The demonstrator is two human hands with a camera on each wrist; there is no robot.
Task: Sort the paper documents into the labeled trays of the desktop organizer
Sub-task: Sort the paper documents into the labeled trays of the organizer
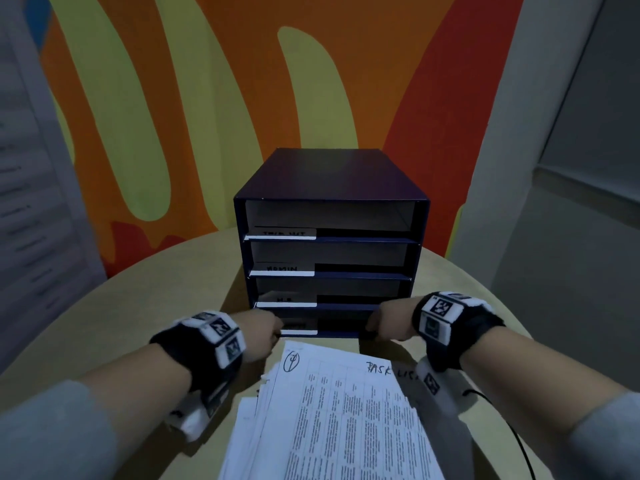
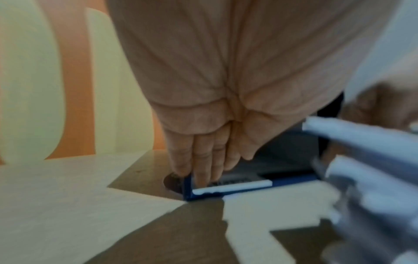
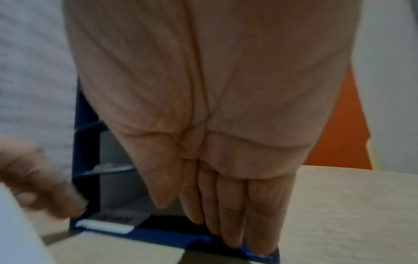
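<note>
Both hands, the left hand (image 1: 261, 327) and right hand (image 1: 388, 322), are pressing straight fingers on the organizer's (image 1: 330, 237) bottom front corners; the papers (image 1: 332, 410) are lying loose on the surface (image 1: 104, 323) just before it. Sliding the organizer forward could be crumpling or scattering the papers.

The organizer (image 1: 332, 178) is dark blue with a matt finish, probably coated board, though the dim view leaves that unsure. Its tray labels (image 1: 282, 233) are white paper strips with handwriting. The papers (image 1: 343, 410) are plain white printed sheets, matt. The worktop (image 1: 114, 327) is pale wood-grain laminate, smooth, slightly sheeny. The wristbands (image 1: 460, 327) look like black cloth.
</note>
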